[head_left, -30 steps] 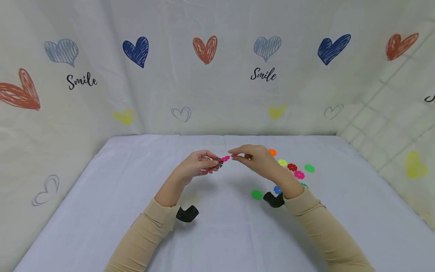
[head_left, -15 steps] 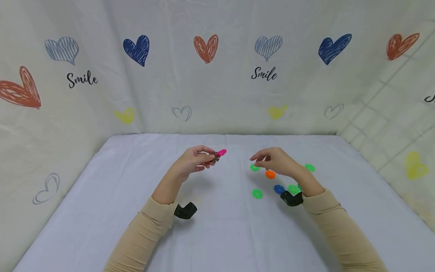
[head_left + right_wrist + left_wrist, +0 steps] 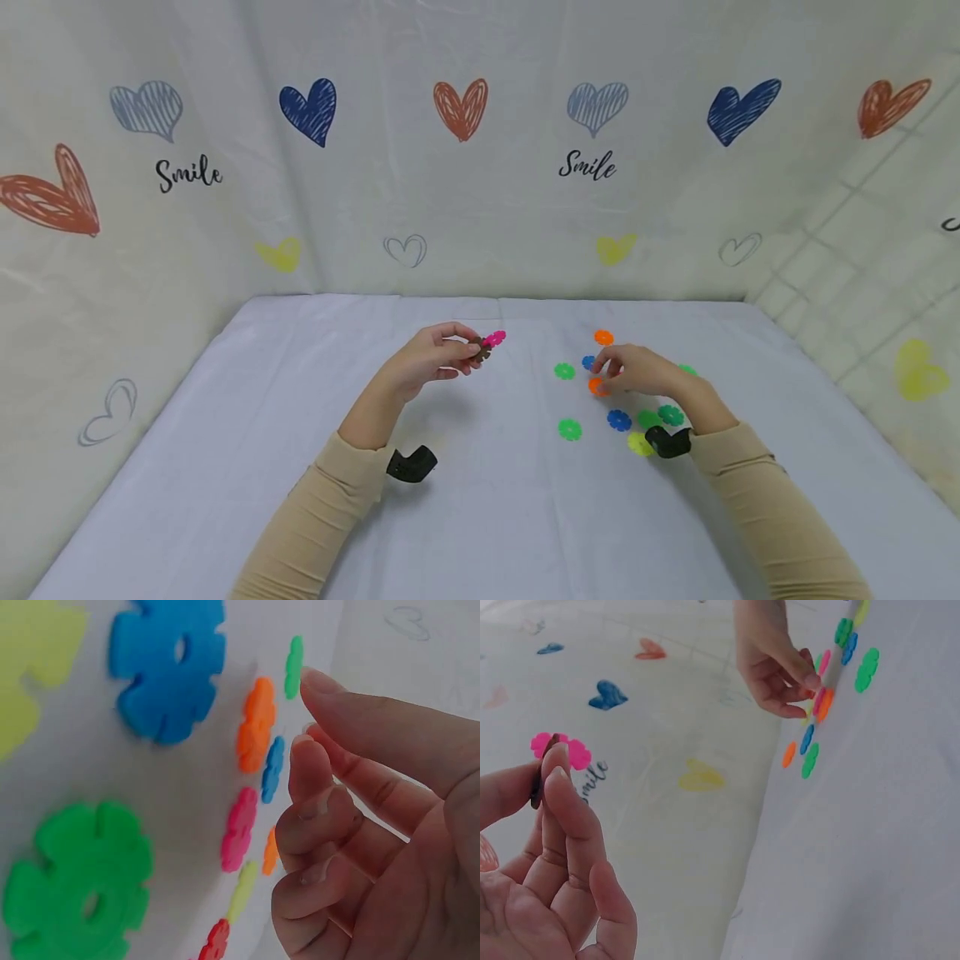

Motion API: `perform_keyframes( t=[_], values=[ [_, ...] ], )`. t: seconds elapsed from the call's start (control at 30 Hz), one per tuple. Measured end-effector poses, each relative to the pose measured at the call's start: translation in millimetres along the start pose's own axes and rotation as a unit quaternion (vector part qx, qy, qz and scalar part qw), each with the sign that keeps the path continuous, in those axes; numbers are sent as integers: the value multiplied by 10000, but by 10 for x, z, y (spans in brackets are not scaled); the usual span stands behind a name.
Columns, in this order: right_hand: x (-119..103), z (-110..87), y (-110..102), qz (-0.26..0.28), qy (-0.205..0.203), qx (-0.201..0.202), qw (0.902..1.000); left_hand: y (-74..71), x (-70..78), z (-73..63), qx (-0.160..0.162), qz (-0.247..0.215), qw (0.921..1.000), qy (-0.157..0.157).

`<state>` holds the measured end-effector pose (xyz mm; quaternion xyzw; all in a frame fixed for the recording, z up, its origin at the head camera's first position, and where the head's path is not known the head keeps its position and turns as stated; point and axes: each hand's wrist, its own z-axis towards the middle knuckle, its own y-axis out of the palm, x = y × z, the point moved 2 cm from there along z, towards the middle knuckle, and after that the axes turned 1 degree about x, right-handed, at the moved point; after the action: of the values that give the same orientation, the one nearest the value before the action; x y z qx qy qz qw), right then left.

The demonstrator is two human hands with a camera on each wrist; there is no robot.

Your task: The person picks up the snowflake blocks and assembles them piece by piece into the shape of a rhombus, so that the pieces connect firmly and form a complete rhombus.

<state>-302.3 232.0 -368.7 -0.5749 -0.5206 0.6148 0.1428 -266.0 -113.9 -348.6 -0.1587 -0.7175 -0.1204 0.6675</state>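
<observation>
My left hand [image 3: 431, 360] pinches a brown snowflake disc [image 3: 482, 350] between thumb and fingers, raised over the table. A pink snowflake disc [image 3: 495, 338] is joined to its edge and sticks out beyond the fingertips; the left wrist view shows this pink disc [image 3: 576, 754] crossing the thin brown one [image 3: 536, 784]. On the right, my right hand [image 3: 637, 371] hangs low over the scattered discs, fingers loosely bent and thumb apart from the index finger. Nothing sits between those fingers [image 3: 311, 761] in the right wrist view. An orange disc [image 3: 597, 387] lies by its fingertips.
Loose discs lie around my right hand: green [image 3: 570, 429], blue [image 3: 619, 420], yellow [image 3: 640, 443], another orange [image 3: 603, 337] farther back. A red disc [image 3: 215, 941] and a pink one [image 3: 240, 829] show in the right wrist view. A heart-printed curtain [image 3: 510, 200] stands behind the table.
My right hand has moved away from beside the joined discs, rightward and down over the loose pieces. The left hand keeps its grip, having shifted only slightly.
</observation>
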Motion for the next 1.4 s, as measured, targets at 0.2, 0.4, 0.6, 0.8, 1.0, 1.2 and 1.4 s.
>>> perform_keyframes(
  t=[0.2,0.4,0.6,0.8,1.0,1.2,1.4],
  values=[
    [97,23,1,26,171,-92,9998,-15,-21,27,19,18,10000,34],
    [121,47,7,43,281,-161,9995,-10,-24,22,6,32,10000,11],
    [132,59,33,41,82,-114,9999,2,-39,18,-16,79,10000,22],
    [188,88,29,-1,17,-43,10000,5,-24,24,98,80,9999,84],
    [189,68,50,117,51,-73,9999,3,-64,34,73,42,10000,19],
    [142,67,40,659,68,77,9978,12,-78,34,26,66,10000,22],
    [1,43,22,1299,-44,554,9900,11,-57,39,-14,79,9999,72]
  ],
)
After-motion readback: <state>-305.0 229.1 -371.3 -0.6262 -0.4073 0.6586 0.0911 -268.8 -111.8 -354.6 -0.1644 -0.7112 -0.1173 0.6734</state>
